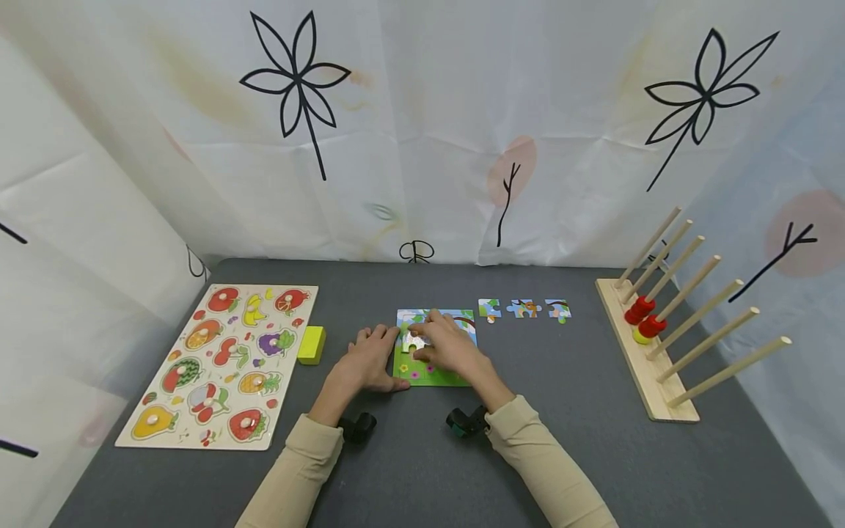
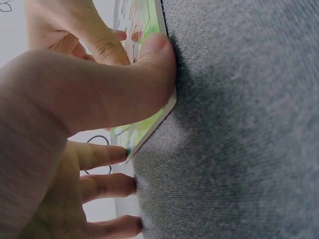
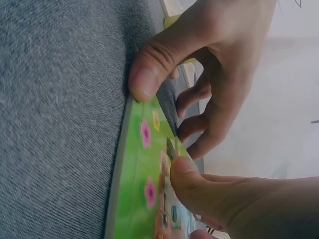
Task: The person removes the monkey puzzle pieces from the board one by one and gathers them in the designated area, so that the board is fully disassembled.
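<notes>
A jigsaw board (image 1: pixel 436 377) with a green, flowered lower part lies flat on the grey table in the head view. My left hand (image 1: pixel 370 361) is at its left side, thumb on the near left corner and forefinger touching the left edge; the other fingers extend onto the table. Over the board's left half, my right hand (image 1: pixel 455 346) pinches a jigsaw piece (image 1: pixel 412 342) between thumb and fingers, partly hidden by them. In the right wrist view the right thumb (image 3: pixel 185 172) is low against the board's picture. Loose jigsaw pieces (image 1: pixel 524 309) lie beyond the board's right side.
A fruit puzzle board (image 1: pixel 280 389) lies at the left, with a yellow block (image 1: pixel 312 345) by its right edge. At the right stands a wooden peg rack (image 1: pixel 637 367) with red and yellow beads (image 1: pixel 640 311). A patterned white curtain (image 1: pixel 422 183) hangs behind the table.
</notes>
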The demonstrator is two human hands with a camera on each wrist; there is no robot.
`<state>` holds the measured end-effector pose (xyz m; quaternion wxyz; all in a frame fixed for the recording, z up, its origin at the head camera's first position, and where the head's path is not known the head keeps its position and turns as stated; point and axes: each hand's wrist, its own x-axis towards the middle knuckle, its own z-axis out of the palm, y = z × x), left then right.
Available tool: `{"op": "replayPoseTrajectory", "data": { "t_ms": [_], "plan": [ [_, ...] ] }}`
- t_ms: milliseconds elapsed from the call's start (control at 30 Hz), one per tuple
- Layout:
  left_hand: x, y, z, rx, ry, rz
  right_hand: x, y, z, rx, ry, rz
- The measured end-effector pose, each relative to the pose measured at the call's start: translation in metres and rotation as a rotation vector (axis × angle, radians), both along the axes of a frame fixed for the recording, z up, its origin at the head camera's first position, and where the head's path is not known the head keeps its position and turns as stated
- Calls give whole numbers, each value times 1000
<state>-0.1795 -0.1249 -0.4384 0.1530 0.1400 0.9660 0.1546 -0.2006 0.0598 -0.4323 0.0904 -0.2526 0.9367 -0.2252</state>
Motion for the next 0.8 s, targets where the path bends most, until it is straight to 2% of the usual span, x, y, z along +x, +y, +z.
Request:
{"op": "replayPoseTrajectory", "data": {
  "t_ms": [233, 400, 800],
  "plan": [
    [0, 0, -1, -14, -1, -2, -2, 9, 3, -13, 43, 12],
    [-1, 0, -2, -13, -2, 2, -5, 19, 6, -18, 59, -10],
    [0, 1, -2, -13, -5, 5, -6, 62, 12, 6, 54, -25]
  ]
}}
